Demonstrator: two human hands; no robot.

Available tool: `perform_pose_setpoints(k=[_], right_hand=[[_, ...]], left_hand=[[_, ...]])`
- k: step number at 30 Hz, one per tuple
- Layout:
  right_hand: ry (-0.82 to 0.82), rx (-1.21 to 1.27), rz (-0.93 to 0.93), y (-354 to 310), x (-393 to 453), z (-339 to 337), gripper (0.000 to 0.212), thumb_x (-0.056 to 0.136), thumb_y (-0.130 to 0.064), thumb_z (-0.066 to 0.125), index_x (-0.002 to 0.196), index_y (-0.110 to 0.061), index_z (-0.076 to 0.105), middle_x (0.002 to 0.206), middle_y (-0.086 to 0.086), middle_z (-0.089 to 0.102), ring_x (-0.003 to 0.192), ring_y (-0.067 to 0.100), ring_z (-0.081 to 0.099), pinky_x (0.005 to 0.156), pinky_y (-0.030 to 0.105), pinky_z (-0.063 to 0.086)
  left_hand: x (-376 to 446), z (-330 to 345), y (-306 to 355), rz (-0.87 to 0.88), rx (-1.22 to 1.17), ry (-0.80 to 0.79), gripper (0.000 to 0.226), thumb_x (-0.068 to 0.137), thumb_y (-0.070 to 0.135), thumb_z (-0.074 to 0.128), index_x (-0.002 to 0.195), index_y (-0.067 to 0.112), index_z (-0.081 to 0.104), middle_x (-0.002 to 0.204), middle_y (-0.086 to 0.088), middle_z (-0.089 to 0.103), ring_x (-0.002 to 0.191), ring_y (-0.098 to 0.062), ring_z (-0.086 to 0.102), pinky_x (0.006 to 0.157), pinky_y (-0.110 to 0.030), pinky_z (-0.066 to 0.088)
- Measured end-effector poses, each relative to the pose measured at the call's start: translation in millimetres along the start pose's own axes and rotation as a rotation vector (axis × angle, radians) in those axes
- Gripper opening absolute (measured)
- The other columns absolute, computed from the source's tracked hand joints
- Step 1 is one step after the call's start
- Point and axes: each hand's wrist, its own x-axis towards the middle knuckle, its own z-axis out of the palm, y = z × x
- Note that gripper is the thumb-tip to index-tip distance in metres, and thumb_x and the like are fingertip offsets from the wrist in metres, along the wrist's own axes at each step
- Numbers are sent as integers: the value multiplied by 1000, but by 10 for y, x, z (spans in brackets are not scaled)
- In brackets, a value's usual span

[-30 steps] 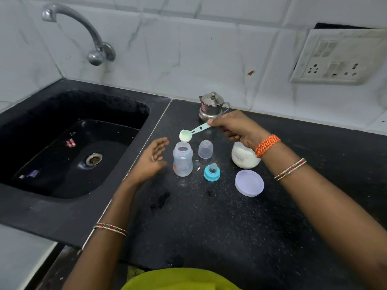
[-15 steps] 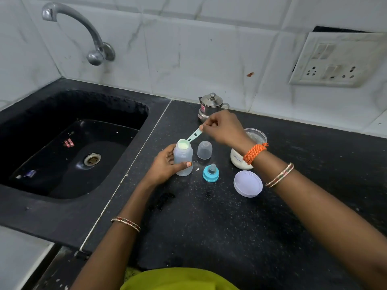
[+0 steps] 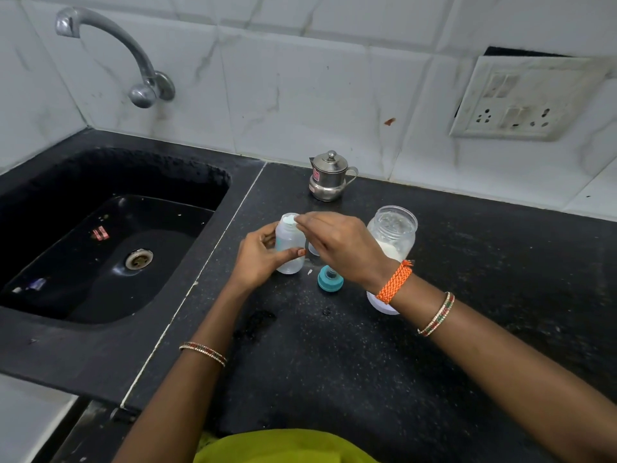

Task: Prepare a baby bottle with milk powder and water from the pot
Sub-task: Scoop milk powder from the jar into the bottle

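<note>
Black granite bench beside a sink: the left hand (image 3: 258,259) grips the open baby bottle (image 3: 289,247) mid-bench while the right hand (image 3: 340,243) pinches a scoop (image 3: 291,220) tipped over its mouth. Powder is going in; water from the steel pot (image 3: 329,177) at the back edge, and the teal nipple cap (image 3: 330,278), remain.
</note>
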Motion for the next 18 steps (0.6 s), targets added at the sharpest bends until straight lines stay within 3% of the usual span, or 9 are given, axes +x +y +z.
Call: perform_pose_setpoints(k=[5, 10, 18], right_hand=[[-3, -17, 10, 39, -2, -26, 26, 80, 3, 69, 105, 6, 67, 99, 20, 72, 88, 33, 70, 69, 43, 60], [5, 25, 67, 43, -28, 1, 25, 83, 3, 66, 107, 5, 67, 103, 19, 72, 92, 31, 70, 76, 41, 59], [-83, 4, 98, 26, -28, 125, 26, 88, -1, 58, 114, 3, 64, 108, 18, 69, 96, 33, 67, 75, 46, 57]], left_hand=[[68, -17, -30, 16, 16, 6, 62, 62, 22, 85, 119, 16, 61, 111, 0, 69, 104, -13, 65, 95, -40, 50], [122, -22, -130, 29, 0, 31, 64, 62, 14, 85, 120, 17, 59, 114, 0, 67, 108, -14, 63, 98, -40, 48], [56, 110, -344, 1, -137, 5, 58, 68, 9, 80, 119, 19, 55, 115, -3, 67, 104, -11, 65, 88, -22, 51]])
